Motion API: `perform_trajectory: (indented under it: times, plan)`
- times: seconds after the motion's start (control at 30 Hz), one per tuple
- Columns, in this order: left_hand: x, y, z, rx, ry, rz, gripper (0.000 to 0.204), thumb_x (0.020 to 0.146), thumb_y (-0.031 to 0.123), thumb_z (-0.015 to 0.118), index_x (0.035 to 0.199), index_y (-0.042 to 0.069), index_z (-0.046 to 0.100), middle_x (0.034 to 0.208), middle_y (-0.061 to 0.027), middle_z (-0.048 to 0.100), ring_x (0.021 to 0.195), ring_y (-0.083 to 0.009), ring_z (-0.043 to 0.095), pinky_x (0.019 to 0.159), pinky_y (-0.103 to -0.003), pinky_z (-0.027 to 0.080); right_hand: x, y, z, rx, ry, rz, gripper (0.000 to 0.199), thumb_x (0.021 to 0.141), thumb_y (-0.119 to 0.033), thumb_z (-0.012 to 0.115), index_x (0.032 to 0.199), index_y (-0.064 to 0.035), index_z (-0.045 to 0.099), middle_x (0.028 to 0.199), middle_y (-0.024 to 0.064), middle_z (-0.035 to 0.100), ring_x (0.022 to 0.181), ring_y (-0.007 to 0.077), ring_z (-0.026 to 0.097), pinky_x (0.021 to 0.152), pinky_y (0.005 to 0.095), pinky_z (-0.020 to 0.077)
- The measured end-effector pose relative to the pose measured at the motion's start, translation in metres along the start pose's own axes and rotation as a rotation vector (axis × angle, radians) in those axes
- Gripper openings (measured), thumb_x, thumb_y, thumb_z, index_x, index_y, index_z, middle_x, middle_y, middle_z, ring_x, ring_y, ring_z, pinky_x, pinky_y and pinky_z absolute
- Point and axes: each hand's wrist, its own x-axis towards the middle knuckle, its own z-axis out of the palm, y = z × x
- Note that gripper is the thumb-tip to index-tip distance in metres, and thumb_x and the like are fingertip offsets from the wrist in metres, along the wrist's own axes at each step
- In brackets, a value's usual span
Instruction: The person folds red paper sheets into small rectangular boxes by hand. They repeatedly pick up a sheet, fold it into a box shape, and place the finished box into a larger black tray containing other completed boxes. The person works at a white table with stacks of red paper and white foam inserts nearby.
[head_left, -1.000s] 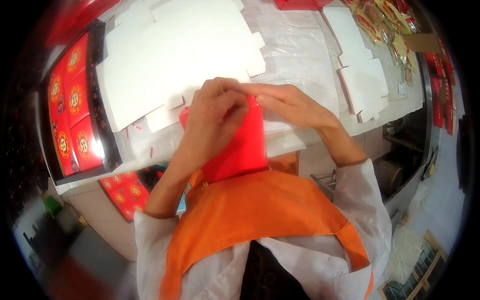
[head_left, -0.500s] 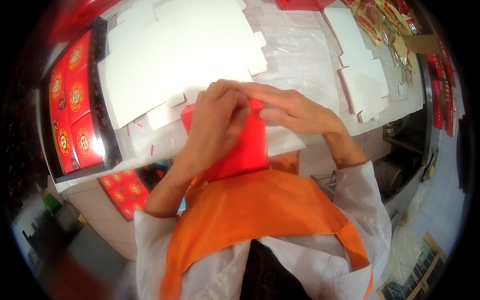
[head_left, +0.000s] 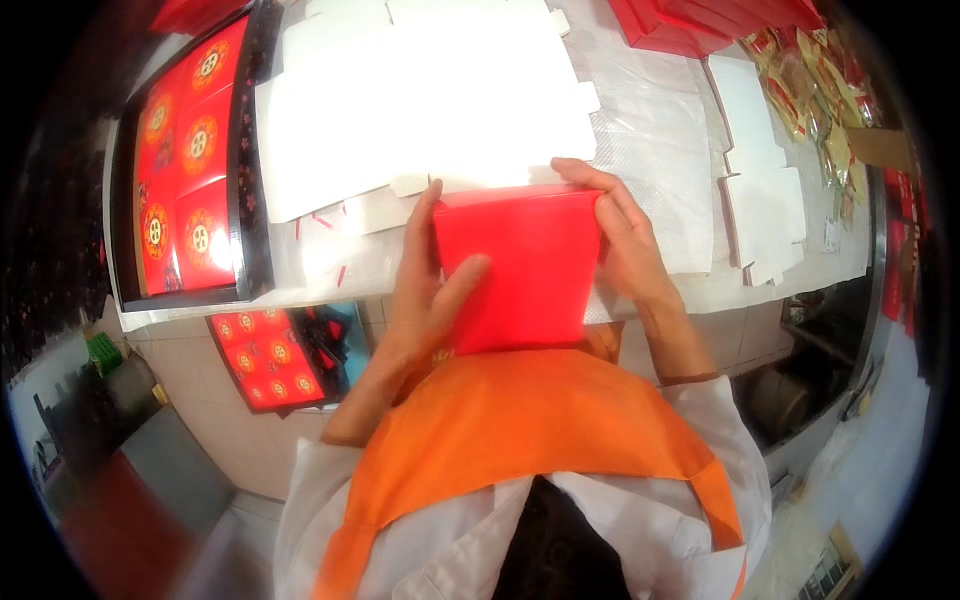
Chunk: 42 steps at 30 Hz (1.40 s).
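A plain red cardboard box stands between my hands, against the orange apron at the front edge of the table. My left hand is on its left side, with the thumb across the face towards me. Along the right side lies my right hand, its fingers bent round the upper right corner. The box's top edge looks folded over and flat. Just beyond it, flat white cardboard blanks with cut tabs are spread on the table.
At left, a black tray holds red square packs with round emblems. More white blanks lie at right, near red bags and clear food packets. Small red strips are scattered on the plastic sheet. Below the table sit red printed packs.
My hands have parted from the top of the red box and moved to its two sides, uncovering its face. The whole view has shifted, so the table's things appear farther right.
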Motion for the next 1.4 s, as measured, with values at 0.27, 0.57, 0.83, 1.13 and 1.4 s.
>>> perform_trajectory:
  times: [0.27, 0.57, 0.83, 1.13, 1.4]
  plan:
    - [-0.001, -0.017, 0.002, -0.096, -0.044, 0.065, 0.069, 0.084, 0.009, 0.058, 0.138, 0.007, 0.016, 0.121, -0.0130, 0.044, 0.111, -0.0207, 0.045, 0.094, -0.034, 0.037, -0.002, -0.009, 0.006, 0.162, 0.151, 0.092, 0.031, 0.095, -0.018, 0.032, 0.116, -0.0003, 0.048, 0.097, 0.0061, 0.057, 0.085, 0.0086, 0.054, 0.075, 0.0221, 0.0462]
    - [-0.008, -0.015, 0.013, 0.214, 0.105, 0.077, 0.066, 0.091, 0.025, 0.042, 0.141, 0.004, 0.005, 0.134, -0.0149, 0.031, 0.121, -0.0228, 0.032, 0.102, -0.033, 0.024, -0.011, -0.011, 0.016, -0.391, 0.188, -0.206, 0.031, 0.094, -0.015, 0.033, 0.113, 0.0018, 0.051, 0.108, 0.0103, 0.056, 0.100, 0.0171, 0.052, 0.089, 0.0288, 0.0406]
    - [-0.009, -0.004, 0.020, 0.186, 0.136, 0.024, 0.062, 0.088, 0.019, 0.039, 0.138, 0.000, 0.009, 0.137, -0.0186, 0.022, 0.125, -0.0264, 0.027, 0.104, -0.034, 0.020, -0.017, 0.003, 0.014, -0.534, 0.178, -0.394, 0.031, 0.093, -0.014, 0.035, 0.113, 0.0015, 0.052, 0.120, 0.0142, 0.051, 0.113, 0.0232, 0.047, 0.097, 0.0313, 0.0349]
    - [0.000, -0.005, 0.017, 0.451, 0.198, 0.304, 0.056, 0.079, 0.010, 0.056, 0.128, 0.000, 0.030, 0.133, -0.0205, 0.028, 0.119, -0.0318, 0.033, 0.101, -0.040, 0.026, -0.008, -0.022, 0.005, -0.117, -0.031, -0.066, 0.030, 0.095, -0.019, 0.036, 0.109, -0.0009, 0.056, 0.111, 0.0077, 0.055, 0.102, 0.0149, 0.051, 0.088, 0.0267, 0.0411]
    - [0.024, 0.025, 0.037, 0.882, 0.094, 0.678, 0.038, 0.067, 0.005, 0.067, 0.104, 0.005, 0.060, 0.114, -0.0124, 0.051, 0.108, -0.0319, 0.045, 0.091, -0.040, 0.036, 0.016, -0.044, -0.026, -0.505, -0.343, -0.077, 0.025, 0.089, -0.017, 0.049, 0.107, -0.0033, 0.060, 0.093, 0.0077, 0.063, 0.084, 0.0153, 0.059, 0.075, 0.0269, 0.0467]
